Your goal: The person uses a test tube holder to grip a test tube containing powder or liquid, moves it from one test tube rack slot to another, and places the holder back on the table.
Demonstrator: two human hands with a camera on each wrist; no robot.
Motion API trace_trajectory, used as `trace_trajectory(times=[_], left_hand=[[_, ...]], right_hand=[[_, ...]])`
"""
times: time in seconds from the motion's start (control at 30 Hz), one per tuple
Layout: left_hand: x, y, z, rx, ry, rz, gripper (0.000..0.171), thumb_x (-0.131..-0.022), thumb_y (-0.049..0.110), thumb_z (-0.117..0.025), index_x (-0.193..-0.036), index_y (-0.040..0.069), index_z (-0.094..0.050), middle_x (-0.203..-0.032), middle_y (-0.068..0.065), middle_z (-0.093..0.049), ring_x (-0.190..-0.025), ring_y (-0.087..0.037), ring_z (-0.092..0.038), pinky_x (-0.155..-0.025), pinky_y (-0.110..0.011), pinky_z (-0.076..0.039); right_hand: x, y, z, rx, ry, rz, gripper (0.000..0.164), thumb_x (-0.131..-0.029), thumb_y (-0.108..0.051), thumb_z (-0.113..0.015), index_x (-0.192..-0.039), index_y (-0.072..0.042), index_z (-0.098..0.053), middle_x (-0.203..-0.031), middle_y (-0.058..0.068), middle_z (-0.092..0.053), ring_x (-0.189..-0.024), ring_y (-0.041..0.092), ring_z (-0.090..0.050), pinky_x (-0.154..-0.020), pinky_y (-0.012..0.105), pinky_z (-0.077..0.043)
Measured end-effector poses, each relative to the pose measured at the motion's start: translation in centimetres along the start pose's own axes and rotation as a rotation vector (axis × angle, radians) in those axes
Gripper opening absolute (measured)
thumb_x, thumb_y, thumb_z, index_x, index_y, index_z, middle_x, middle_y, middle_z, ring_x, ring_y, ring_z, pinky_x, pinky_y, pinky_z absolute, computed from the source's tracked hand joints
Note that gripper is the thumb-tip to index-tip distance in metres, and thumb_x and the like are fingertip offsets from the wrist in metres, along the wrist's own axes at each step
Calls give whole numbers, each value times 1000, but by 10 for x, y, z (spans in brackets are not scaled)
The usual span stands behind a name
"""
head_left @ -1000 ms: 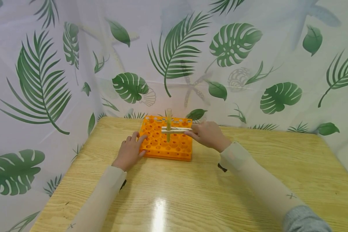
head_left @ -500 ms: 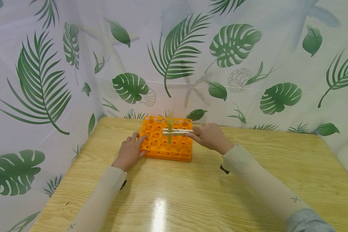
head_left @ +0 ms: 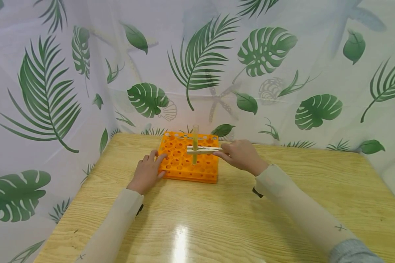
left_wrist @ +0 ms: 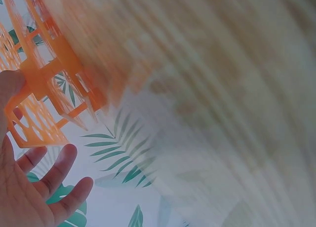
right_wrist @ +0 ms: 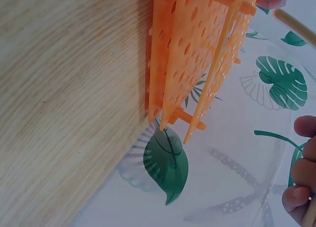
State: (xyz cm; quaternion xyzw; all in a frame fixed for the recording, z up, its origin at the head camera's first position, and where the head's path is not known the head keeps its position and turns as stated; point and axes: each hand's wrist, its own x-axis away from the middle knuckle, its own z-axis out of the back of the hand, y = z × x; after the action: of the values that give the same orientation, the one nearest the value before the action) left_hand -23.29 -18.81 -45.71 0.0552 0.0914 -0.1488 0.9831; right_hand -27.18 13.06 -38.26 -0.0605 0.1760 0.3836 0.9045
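Observation:
In the head view, an orange test tube rack [head_left: 177, 174] with rows of round holes stands on the table. My left hand [head_left: 146, 173] holds its left edge, with thumb and index finger at the rack and the other fingers spread loosely [left_wrist: 54, 177]. My right hand [head_left: 240, 155] grips the rear of a wooden test tube clamp [head_left: 204, 149], which points left across the rack. Upright in the clamp's front end is a glass test tube [head_left: 195, 140] with yellowish liquid. Its lower end shows in front of the rack's holes, apparently above them. In the right wrist view, the clamp's tip [right_wrist: 294, 24] appears beside the rack.
The wood-grain table [head_left: 197, 223] reaches back to a white cloth backdrop [head_left: 210, 73] printed with green leaves. Another cloth side hangs along the table's left edge.
My right hand has shifted slightly right and down in the head view, carrying the clamp and test tube along. The left hand and rack stay where they were.

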Motion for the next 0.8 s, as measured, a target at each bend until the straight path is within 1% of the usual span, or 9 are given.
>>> trace_trajectory(times=[0.1,0.13,0.23,0.3,0.37,0.57,0.63,0.7,0.8], left_hand=[[0,1,1,5,3,1,54,-87,36,-65,-134,19,-44,-124,-13,-42,-94,-30,-50,-75,-42,-47],[1,1,2,6,4,1,54,-87,35,-66,-134,19,-44,-123,-13,-42,-94,-30,-50,-75,-42,-47],[1,2,3,8,5,1,54,-87,35,-66,-134,19,-44,-123,-13,-42,-94,-30,-50,-75,-42,-47],[1,2,3,8,5,3,54,-87,35,-66,-134,19,-44,-123,-13,-42,-94,-30,-50,-75,-42,-47],[1,2,2,9,6,4,54,-87,35,-66,-134,19,-44,-123,-13,-42,-93,-30,-50,-75,-42,-47],[1,0,-2,22,16,0,53,-87,36,-65,-134,20,-44,-123,-12,-43,-93,-29,-50,-76,-43,-47],[1,0,-3,25,19,-2,53,-87,36,-65,-133,20,-44,-122,-12,-43,-93,-29,-50,-76,-44,-47],[1,0,-3,26,19,-2,53,-87,36,-65,-134,21,-44,-122,-12,-43,-93,-29,-50,-76,-43,-46],[1,0,-3,28,16,0,53,-87,35,-66,-134,20,-44,-122,-12,-42,-93,-29,-50,-76,-43,-46]], right_hand=[[1,0,0,7,0,1,68,-89,-68,-11,-58,-15,-39,-48,-8,-22,-43,6,-16,-45,22,-12],[2,1,0,11,-3,0,67,-89,-68,-11,-58,-15,-39,-48,-8,-22,-43,6,-16,-45,22,-12],[3,1,0,8,-7,1,58,-94,-60,-34,-58,-15,-39,-48,-8,-22,-43,6,-16,-45,22,-12],[5,2,0,8,-12,-1,51,-94,-51,-46,-59,-15,-39,-48,-8,-21,-43,6,-16,-45,22,-12],[6,2,1,10,-15,-3,48,-93,-47,-51,-60,-15,-39,-48,-8,-20,-43,6,-15,-45,22,-12],[8,3,2,-9,4,14,46,-92,-44,-54,-59,-15,-40,-48,-8,-21,-42,5,-15,-45,21,-12],[9,3,2,-14,5,16,48,-93,-49,-50,-59,-15,-41,-48,-8,-22,-42,5,-17,-45,21,-12],[10,3,1,-9,0,12,55,-94,-59,-36,-59,-16,-42,-48,-8,-23,-42,5,-18,-44,20,-13],[11,4,0,-6,-7,7,66,-89,-68,-13,-60,-16,-42,-48,-8,-23,-42,6,-18,-44,20,-14]])
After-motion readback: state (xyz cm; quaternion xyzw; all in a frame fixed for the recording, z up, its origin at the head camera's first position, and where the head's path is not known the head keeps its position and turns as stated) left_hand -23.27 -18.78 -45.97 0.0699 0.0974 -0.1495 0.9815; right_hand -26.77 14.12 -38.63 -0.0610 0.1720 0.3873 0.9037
